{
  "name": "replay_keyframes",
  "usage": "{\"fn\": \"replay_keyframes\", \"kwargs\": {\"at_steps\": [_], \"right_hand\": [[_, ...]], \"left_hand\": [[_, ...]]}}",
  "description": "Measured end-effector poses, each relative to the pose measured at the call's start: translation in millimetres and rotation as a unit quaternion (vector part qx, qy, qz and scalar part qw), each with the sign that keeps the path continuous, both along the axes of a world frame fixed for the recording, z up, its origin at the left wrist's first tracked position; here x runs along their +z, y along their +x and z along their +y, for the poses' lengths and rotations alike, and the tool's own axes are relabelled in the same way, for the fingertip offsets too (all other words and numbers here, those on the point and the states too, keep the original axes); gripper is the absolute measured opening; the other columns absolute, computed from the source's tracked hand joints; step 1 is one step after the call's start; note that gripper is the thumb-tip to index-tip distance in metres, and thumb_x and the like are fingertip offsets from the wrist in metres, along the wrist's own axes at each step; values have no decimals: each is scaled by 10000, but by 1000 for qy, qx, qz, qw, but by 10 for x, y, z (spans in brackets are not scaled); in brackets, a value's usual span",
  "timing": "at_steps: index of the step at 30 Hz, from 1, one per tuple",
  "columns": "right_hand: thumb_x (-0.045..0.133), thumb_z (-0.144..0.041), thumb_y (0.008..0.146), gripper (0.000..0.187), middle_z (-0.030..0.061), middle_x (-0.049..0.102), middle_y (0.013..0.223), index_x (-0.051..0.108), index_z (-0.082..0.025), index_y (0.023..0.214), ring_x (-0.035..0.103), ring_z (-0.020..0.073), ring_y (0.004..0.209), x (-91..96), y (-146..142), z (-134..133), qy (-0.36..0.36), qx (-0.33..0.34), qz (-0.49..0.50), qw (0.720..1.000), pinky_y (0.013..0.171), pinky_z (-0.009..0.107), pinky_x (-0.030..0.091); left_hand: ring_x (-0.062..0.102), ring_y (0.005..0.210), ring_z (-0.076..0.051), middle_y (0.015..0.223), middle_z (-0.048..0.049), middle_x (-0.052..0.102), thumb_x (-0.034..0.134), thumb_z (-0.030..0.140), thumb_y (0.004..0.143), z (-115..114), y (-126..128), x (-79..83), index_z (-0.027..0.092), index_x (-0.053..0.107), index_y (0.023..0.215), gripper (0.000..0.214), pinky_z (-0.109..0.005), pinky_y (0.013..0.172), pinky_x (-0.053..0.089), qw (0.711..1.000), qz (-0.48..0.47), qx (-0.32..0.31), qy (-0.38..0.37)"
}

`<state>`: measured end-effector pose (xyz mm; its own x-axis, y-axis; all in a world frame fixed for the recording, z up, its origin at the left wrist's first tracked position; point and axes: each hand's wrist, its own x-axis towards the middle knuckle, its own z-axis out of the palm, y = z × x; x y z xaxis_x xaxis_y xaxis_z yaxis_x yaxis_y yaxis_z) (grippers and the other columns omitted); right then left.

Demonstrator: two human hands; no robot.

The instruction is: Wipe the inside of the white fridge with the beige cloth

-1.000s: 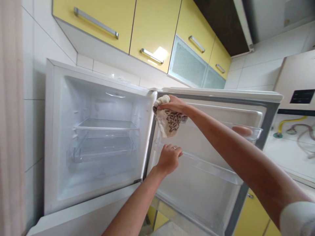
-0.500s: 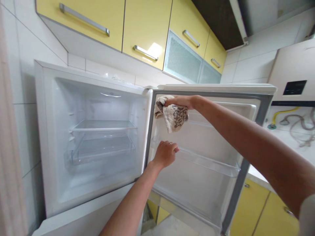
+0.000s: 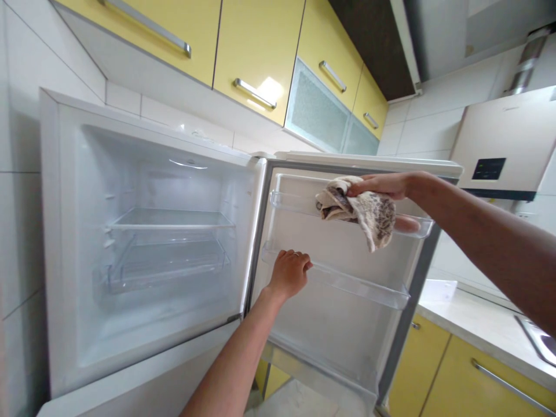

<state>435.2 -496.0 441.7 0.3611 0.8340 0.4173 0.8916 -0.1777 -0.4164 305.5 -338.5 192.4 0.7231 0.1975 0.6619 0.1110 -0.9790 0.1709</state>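
A white freezer compartment (image 3: 143, 243) stands open with its door (image 3: 343, 324) swung to the right. My right hand (image 3: 382, 185) is closed on a beige patterned cloth (image 3: 365, 211), held against the upper door rack (image 3: 295, 202). My left hand (image 3: 289, 272) grips the left end of the lower door rack (image 3: 360, 286), fingers curled over its rim. A pinkish item (image 3: 408, 223) lies in the upper rack behind the cloth.
Clear shelves (image 3: 169, 220) sit inside the compartment. Yellow wall cabinets (image 3: 256, 52) hang above. A counter (image 3: 482, 327) with yellow lower cabinets (image 3: 460, 376) runs at the right, and a white wall appliance (image 3: 504, 150) hangs above it.
My right hand has slid the cloth to the right, from the door's top left corner along the upper rack. My left hand stays on the lower rack. The view shifted right.
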Motion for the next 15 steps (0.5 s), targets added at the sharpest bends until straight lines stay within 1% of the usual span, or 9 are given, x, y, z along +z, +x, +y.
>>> {"fn": "replay_keyframes", "kwargs": {"at_steps": [1, 3, 4, 6, 9, 11, 13, 15], "right_hand": [[734, -374, 642, 209, 96, 705, 609, 730, -171, 690, 666, 226, 622, 6, 17, -53, -25, 1, 40, 999, 640, 367, 562], [749, -374, 608, 244, 96, 722, 650, 735, -178, 754, 664, 225, 615, 34, 14, -132, -87, -1, 141, 986, 632, 373, 551], [761, -355, 592, 258, 92, 727, 662, 733, -185, 784, 658, 221, 600, 55, -3, -157, -69, -6, 159, 985, 619, 371, 542], [773, -302, 585, 276, 82, 734, 687, 721, -197, 835, 649, 211, 581, 101, -55, -178, 8, -22, 156, 987, 599, 361, 525], [769, -276, 620, 280, 62, 725, 725, 691, -201, 879, 642, 193, 593, 144, -131, -140, 145, -40, 128, 980, 615, 355, 511], [798, -298, 614, 350, 53, 722, 789, 685, -196, 929, 644, 189, 647, 140, -146, -72, 198, -30, 98, 975, 670, 362, 517], [832, -347, 585, 487, 46, 720, 858, 697, -193, 1027, 641, 198, 725, 114, -126, 28, 209, -21, 23, 977, 732, 370, 515], [845, -394, 567, 606, 38, 718, 893, 706, -191, 1121, 637, 222, 803, 75, -88, 165, 197, -35, -99, 975, 785, 373, 506]], "left_hand": [[645, 997, -221, 995, -45, 766, 432, 220, 1010, -2, -4, -3, 208, 698, 945, 274, -389, 917, 419, 1000, 1, 1, 1], [642, 991, -224, 995, -47, 764, 422, 222, 1011, -3, -9, -11, 208, 698, 950, 283, -391, 915, 419, 1000, 1, 3, 2], [640, 989, -224, 997, -47, 763, 419, 224, 1012, -3, -10, -15, 208, 698, 954, 285, -390, 914, 419, 1000, 1, 3, 3], [637, 992, -224, 1001, -46, 761, 413, 225, 1013, -4, -10, -22, 208, 698, 958, 290, -389, 913, 418, 1000, 0, 5, 5], [634, 993, -226, 1004, -46, 760, 406, 227, 1015, -14, -9, -26, 206, 695, 956, 296, -394, 912, 419, 1000, -2, 3, 6], [634, 992, -228, 999, -48, 759, 407, 223, 1013, -23, -11, -25, 207, 693, 953, 293, -397, 913, 419, 1000, -3, 3, 7], [635, 996, -227, 993, -50, 758, 411, 216, 1008, -30, -15, -24, 210, 690, 947, 286, -396, 917, 417, 1000, -3, 3, 5], [635, 1002, -228, 992, -51, 758, 414, 209, 1004, -31, -18, -25, 211, 687, 941, 280, -395, 920, 415, 1000, -1, 1, 4]]}}
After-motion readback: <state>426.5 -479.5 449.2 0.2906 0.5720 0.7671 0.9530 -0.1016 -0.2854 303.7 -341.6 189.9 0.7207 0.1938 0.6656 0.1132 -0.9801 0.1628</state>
